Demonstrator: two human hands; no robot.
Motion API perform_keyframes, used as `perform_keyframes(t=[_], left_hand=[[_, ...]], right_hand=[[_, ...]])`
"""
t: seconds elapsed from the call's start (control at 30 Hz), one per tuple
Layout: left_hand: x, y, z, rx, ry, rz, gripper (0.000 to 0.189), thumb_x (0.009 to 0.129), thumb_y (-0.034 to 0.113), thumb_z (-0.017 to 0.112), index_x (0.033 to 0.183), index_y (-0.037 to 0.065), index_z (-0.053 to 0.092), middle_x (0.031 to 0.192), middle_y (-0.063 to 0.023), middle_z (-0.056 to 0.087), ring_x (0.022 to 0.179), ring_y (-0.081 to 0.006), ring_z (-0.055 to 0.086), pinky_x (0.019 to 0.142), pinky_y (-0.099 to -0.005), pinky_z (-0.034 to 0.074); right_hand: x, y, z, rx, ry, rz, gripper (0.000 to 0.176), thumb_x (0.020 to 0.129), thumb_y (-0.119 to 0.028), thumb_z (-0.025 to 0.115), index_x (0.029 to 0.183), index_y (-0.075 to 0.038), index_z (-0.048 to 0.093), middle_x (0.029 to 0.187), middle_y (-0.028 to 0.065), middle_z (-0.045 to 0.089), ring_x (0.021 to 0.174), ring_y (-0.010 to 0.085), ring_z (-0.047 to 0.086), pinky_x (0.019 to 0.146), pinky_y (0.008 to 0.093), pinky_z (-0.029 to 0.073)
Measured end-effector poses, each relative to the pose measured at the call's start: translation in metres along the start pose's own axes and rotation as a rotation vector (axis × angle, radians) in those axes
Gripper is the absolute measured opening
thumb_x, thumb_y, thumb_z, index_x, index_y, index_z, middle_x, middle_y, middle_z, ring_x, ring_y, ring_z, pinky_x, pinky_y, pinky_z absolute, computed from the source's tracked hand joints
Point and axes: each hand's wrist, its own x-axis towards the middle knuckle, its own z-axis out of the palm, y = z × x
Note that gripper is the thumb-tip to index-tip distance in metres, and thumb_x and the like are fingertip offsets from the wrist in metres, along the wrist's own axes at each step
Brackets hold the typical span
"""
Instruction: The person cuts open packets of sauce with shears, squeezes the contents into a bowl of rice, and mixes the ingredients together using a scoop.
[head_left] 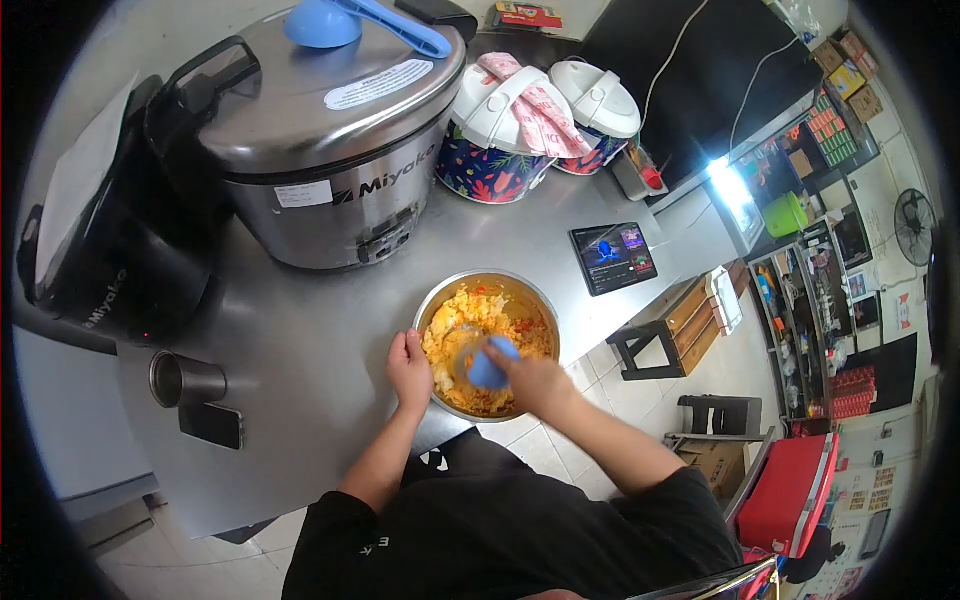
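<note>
A round metal bowl (545, 300) stands at the front edge of the steel table, holding a yellow-orange crumbly food (470, 308) with red bits. On the bowl's left rim, my left hand (410, 370) grips with the thumb up and the fingers around the outside. Over the bowl's right side, my right hand (532, 380) is closed on a blue scoop (488, 364), which is blurred and sits in or just over the food. What part of the scoop touches the food cannot be made out.
Behind stand a large steel cooker (330, 140) with a blue ladle (325, 25) on its lid, a black cooker (130, 230) and two patterned containers (492, 160). A tablet (613, 258) lies right of the bowl; a metal cup (188, 380) and phone (212, 425) are left.
</note>
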Motion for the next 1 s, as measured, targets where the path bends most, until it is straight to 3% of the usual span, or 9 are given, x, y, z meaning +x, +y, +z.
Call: perform_keyframes(t=[0.1, 0.27, 0.4, 0.5, 0.63, 0.73, 0.87, 0.93, 1.0], left_hand=[[-0.005, -0.003, 0.007, -0.034, -0.042, -0.001, 0.032, 0.092, 0.023, 0.045, 0.068, 0.0, 0.044, 0.056, -0.0117, 0.044, 0.051, -0.0168, 0.039, 0.05, -0.0335, 0.035], [-0.007, -0.004, -0.005, 0.034, -0.107, 0.003, 0.032, 0.092, 0.024, 0.043, 0.071, 0.001, 0.044, 0.057, -0.0117, 0.044, 0.051, -0.0179, 0.039, 0.051, -0.0334, 0.035], [-0.01, 0.001, -0.004, 0.068, -0.13, -0.005, 0.031, 0.092, 0.024, 0.043, 0.072, 0.001, 0.044, 0.057, -0.0108, 0.044, 0.052, -0.0167, 0.04, 0.051, -0.0325, 0.035], [-0.008, 0.001, 0.001, -0.025, -0.039, 0.004, 0.032, 0.092, 0.023, 0.043, 0.07, 0.001, 0.043, 0.057, -0.0088, 0.043, 0.053, -0.0142, 0.039, 0.05, -0.0317, 0.034], [-0.004, -0.007, 0.0, 0.024, 0.005, 0.013, 0.032, 0.092, 0.021, 0.046, 0.067, 0.0, 0.044, 0.056, -0.0054, 0.041, 0.053, -0.011, 0.037, 0.049, -0.0291, 0.033], [0.002, -0.01, 0.001, -0.009, -0.091, -0.012, 0.031, 0.091, 0.021, 0.047, 0.067, 0.0, 0.045, 0.055, -0.0047, 0.042, 0.052, -0.0106, 0.037, 0.049, -0.0287, 0.033], [0.002, -0.001, -0.003, -0.009, -0.088, -0.039, 0.032, 0.091, 0.021, 0.047, 0.067, 0.0, 0.045, 0.055, -0.0044, 0.043, 0.052, -0.0097, 0.036, 0.048, -0.0287, 0.033], [0.0, -0.001, -0.001, -0.003, 0.024, 0.011, 0.033, 0.092, 0.021, 0.047, 0.066, 0.001, 0.046, 0.055, -0.0034, 0.043, 0.053, -0.0082, 0.036, 0.048, -0.0281, 0.032], [-0.005, 0.001, 0.003, -0.045, 0.037, -0.043, 0.034, 0.092, 0.021, 0.047, 0.065, 0.001, 0.045, 0.055, -0.0021, 0.041, 0.053, -0.008, 0.035, 0.048, -0.0281, 0.032]], right_hand=[[0.017, -0.005, 0.05, -0.008, -0.012, 0.063, 0.064, 0.081, -0.011, 0.051, 0.137, -0.03, 0.026, 0.091, 0.0195, 0.062, 0.086, 0.0273, 0.063, 0.067, 0.0398, 0.052], [0.03, 0.031, -0.023, -0.018, -0.141, -0.058, 0.066, 0.078, -0.007, 0.051, 0.136, -0.027, 0.029, 0.095, 0.0154, 0.063, 0.085, 0.0292, 0.063, 0.068, 0.039, 0.051], [0.057, 0.032, -0.019, -0.02, 0.132, 0.025, 0.06, 0.079, -0.008, 0.051, 0.134, -0.023, 0.033, 0.089, 0.0151, 0.064, 0.075, 0.0287, 0.065, 0.062, 0.0383, 0.052], [0.059, 0.004, 0.035, -0.217, 0.244, -0.206, 0.059, 0.082, -0.011, 0.046, 0.135, -0.033, 0.03, 0.076, 0.0147, 0.062, 0.063, 0.0245, 0.065, 0.048, 0.0356, 0.052], [0.021, 0.018, -0.033, -0.403, 0.031, -0.375, 0.055, 0.084, -0.016, 0.045, 0.129, -0.046, 0.033, 0.077, 0.0089, 0.06, 0.061, 0.0227, 0.064, 0.051, 0.0331, 0.052], [0.07, 0.034, -0.04, -0.504, 0.372, -0.634, 0.057, 0.083, -0.018, 0.047, 0.13, -0.046, 0.031, 0.079, 0.0084, 0.06, 0.065, 0.0222, 0.065, 0.053, 0.0319, 0.052], [0.089, 0.044, -0.042, -0.677, 0.19, -0.772, 0.06, 0.083, -0.016, 0.047, 0.132, -0.046, 0.028, 0.09, 0.0107, 0.062, 0.067, 0.0227, 0.065, 0.055, 0.032, 0.052], [0.066, 0.051, -0.034, -0.269, -0.175, -0.148, 0.062, 0.081, -0.017, 0.053, 0.135, -0.032, 0.028, 0.104, 0.0142, 0.06, 0.088, 0.0287, 0.063, 0.071, 0.0356, 0.052], [0.05, 0.064, 0.0, -0.164, -0.191, -0.044, 0.067, 0.079, -0.016, 0.053, 0.138, -0.027, 0.022, 0.105, 0.0166, 0.059, 0.087, 0.0313, 0.062, 0.072, 0.0386, 0.051]])
